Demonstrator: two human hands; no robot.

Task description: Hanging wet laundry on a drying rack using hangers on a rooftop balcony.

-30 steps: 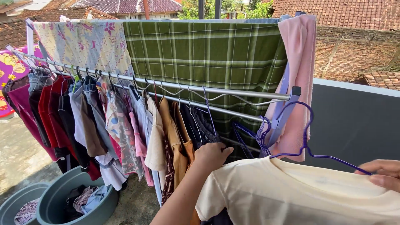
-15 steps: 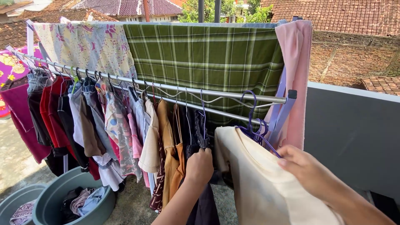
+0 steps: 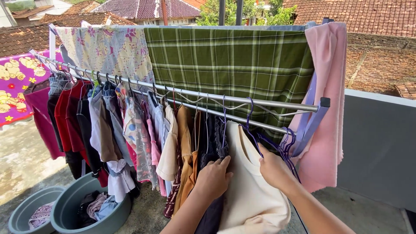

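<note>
A cream shirt (image 3: 250,186) hangs on a purple hanger (image 3: 250,117) hooked over the lower metal rail (image 3: 268,125) of a drying rack. My right hand (image 3: 274,168) grips the shirt's right shoulder by the hanger. To its left, my left hand (image 3: 213,177) presses against dark hanging clothes (image 3: 214,138), fingers curled on the fabric at the shirt's left edge. Several empty purple hangers (image 3: 288,145) dangle just right of my right hand.
A green plaid cloth (image 3: 229,69), a floral cloth (image 3: 108,50) and a pink towel (image 3: 329,99) drape the top rail. Many garments hang to the left. Two grey tubs (image 3: 65,216) with laundry stand on the concrete floor. A grey wall (image 3: 377,147) is at right.
The cream shirt went from lying in front of me up onto the rail, its hanger now hooked there. My right hand rose to its shoulder; my left hand stayed on the dark clothes.
</note>
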